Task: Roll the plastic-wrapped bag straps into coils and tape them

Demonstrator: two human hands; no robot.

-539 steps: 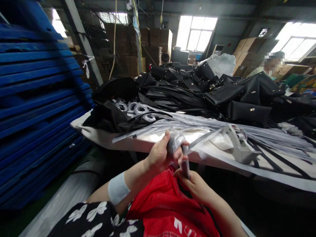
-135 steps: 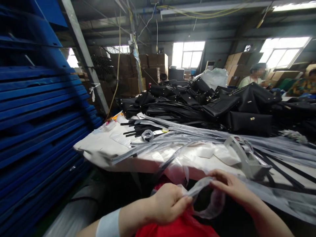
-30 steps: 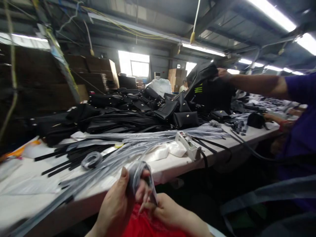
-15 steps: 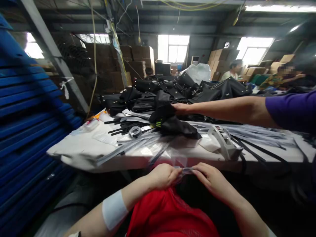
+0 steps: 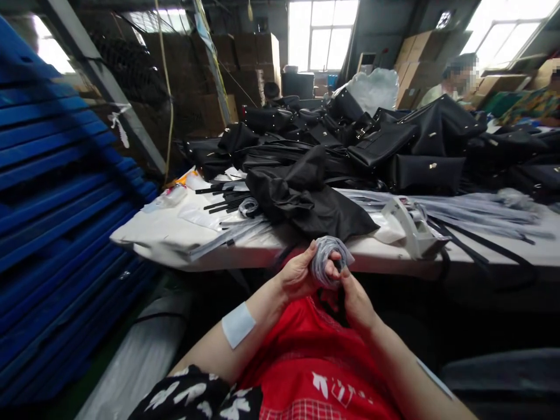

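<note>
A coiled, plastic-wrapped strap [image 5: 324, 260] is held upright just in front of the table edge. My left hand [image 5: 301, 273] wraps round its left side, with fingertips showing through the ring. On the right side, my right hand [image 5: 355, 296] pinches the coil at its lower edge. Behind the coil, a crumpled black cloth-like piece [image 5: 301, 195] lies on the white table [image 5: 153, 233]. Another small coil [image 5: 248, 206] rests left of it, beside black straps [image 5: 227, 199].
A tape dispenser [image 5: 411, 227] stands at the right near long wrapped straps [image 5: 476, 210]. Black bags [image 5: 380, 140] are piled behind. Blue stacked panels [image 5: 52, 221] rise at the left. A person [image 5: 455, 79] is at the back right.
The co-worker's arm in the purple sleeve has gone, and the black piece lies spread on the table. Both my hands have risen, now on a wound coil. The view has tilted down.
</note>
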